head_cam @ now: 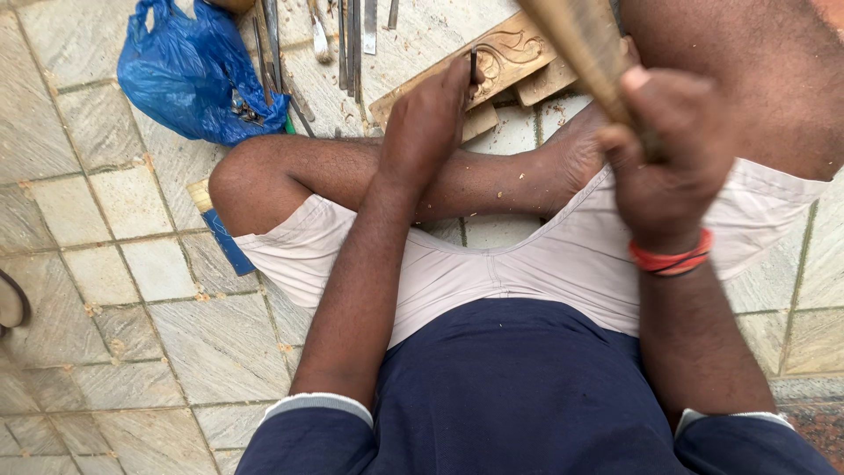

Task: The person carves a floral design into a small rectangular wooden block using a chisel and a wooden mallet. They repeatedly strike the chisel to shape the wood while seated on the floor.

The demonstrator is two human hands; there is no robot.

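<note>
- Your left hand [428, 114] is closed around a thin dark chisel [473, 64], whose tip rests on the carved wooden board [503, 54]; only a short bit of the shank shows above your fingers.
- Your right hand [665, 163] is clamped on the handle of a wooden mallet [585, 44], held up and nearer to you than the board (the head is blurred and runs off the top edge, so its shape is hard to make out).
- The board lies on the tiled floor [132, 290] just beyond your crossed legs, its long axis slanting from lower left up to the right. It lies away from you in front of both hands; your left hand is at the board, your right hangs well short of it and to the right.
- The chisel stands roughly upright on the board, and the mallet sits to the right of it and above, apart from it.
- Left of the board, a row of metal tools [352, 40] lies on the floor, and farther left is a crumpled blue plastic bag [189, 75].
- The board's right end is hidden behind the mallet and your right hand, a foot covers its near edge, and the carving shows only as a curled pattern.
- A red band [673, 258] circles your right wrist.
</note>
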